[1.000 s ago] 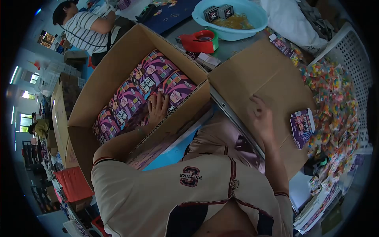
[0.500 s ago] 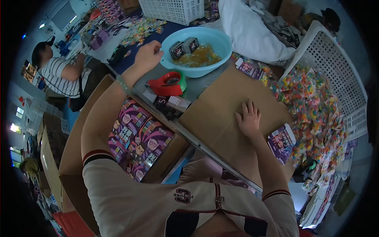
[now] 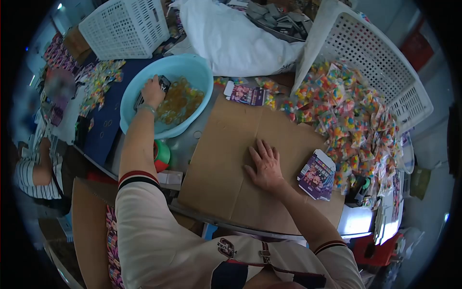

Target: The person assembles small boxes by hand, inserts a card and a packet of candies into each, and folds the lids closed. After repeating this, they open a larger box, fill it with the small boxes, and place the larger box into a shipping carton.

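Observation:
My left hand (image 3: 152, 92) reaches down into a light blue basin (image 3: 206, 79), its fingers closed around a small black pack (image 3: 165, 83) with pale markings. Another dark pack lies partly hidden beneath that hand. Beside it in the basin is a heap of yellowish rubber bands (image 3: 180, 101). My right hand (image 3: 267, 168) rests flat with spread fingers on a brown cardboard sheet (image 3: 219, 159) and holds nothing. To its right, a purple printed carton (image 3: 317, 176) lies on the cardboard. A similar purple carton (image 3: 248, 95) lies at the sheet's far edge.
Many small bags of colourful pieces (image 3: 351, 115) are piled at right before a tipped white crate (image 3: 375, 48). A white sack (image 3: 231, 43) and another white crate (image 3: 125, 31) stand behind. A green tape roll (image 3: 162, 155) sits near my left forearm. A person (image 3: 36, 173) is at far left.
My left hand has gone from beside the basin's rim into it and closed on a black pack. My right hand stays flat on the cardboard. The view has turned right.

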`<state>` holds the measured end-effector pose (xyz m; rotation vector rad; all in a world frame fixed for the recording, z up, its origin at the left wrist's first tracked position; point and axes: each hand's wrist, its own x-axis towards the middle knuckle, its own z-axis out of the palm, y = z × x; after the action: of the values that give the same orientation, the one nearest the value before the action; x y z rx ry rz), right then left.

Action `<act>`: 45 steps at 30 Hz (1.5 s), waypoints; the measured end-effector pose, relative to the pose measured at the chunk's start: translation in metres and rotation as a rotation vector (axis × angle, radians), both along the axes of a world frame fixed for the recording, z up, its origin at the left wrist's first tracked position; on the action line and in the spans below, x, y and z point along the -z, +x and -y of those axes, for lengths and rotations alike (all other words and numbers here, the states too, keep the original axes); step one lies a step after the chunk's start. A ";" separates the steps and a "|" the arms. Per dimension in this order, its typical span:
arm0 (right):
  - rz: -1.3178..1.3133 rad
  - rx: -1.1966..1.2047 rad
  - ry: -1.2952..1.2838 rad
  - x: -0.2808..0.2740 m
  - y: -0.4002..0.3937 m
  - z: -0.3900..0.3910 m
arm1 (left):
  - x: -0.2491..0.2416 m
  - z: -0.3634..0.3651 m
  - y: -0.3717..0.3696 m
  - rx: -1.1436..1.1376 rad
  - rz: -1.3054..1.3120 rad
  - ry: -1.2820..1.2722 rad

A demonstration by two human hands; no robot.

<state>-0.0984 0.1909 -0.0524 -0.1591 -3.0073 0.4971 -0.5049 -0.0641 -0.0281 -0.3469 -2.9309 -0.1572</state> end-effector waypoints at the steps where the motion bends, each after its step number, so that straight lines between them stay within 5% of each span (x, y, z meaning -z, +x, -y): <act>1: 0.000 -0.011 -0.007 0.001 0.000 0.001 | -0.001 0.000 0.006 -0.004 -0.014 0.029; 7: -0.044 -0.009 -0.014 0.003 0.001 0.001 | -0.018 -0.014 0.020 -0.029 -0.018 0.056; 9: -0.047 -0.018 -0.016 0.004 0.003 -0.001 | -0.029 -0.013 0.031 0.211 -0.118 -0.121; 14: -0.072 -0.025 0.026 0.014 0.002 -0.001 | -0.081 -0.012 0.061 0.499 -0.346 -0.036; 19: -0.161 -0.054 -0.024 0.006 0.006 -0.002 | -0.138 -0.034 0.180 0.928 -0.333 0.123; 23: -0.493 -0.096 -0.286 -0.019 0.029 0.019 | -0.145 -0.038 0.296 1.155 -0.165 -0.099; 26: -0.472 -0.312 -0.300 -0.071 0.063 0.042 | -0.158 -0.036 0.368 1.166 -0.088 -0.206; 30: -0.344 -0.388 -0.384 -0.078 0.091 0.027 | -0.144 -0.036 0.421 1.148 0.087 -0.111; 33: -0.398 -0.475 -0.386 -0.105 0.128 0.027 | -0.137 -0.043 0.449 1.183 0.108 0.233; 36: -0.246 -0.361 -0.482 -0.099 0.153 0.012 | -0.140 -0.056 0.473 1.195 0.116 0.346; 39: -0.266 -0.377 -0.587 -0.122 0.190 0.002 | -0.148 -0.066 0.482 1.091 0.409 0.463; 41: -0.228 -0.341 -0.647 -0.120 0.214 -0.008 | -0.144 -0.071 0.477 0.961 1.115 0.621; 45: -0.192 -0.319 -0.863 -0.107 0.245 -0.013 | -0.123 -0.082 0.484 0.868 1.493 0.655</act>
<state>0.1466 0.2044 0.0542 0.3025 -2.4286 1.6884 -0.0206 0.0182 0.0945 -2.0086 -3.1496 -2.2258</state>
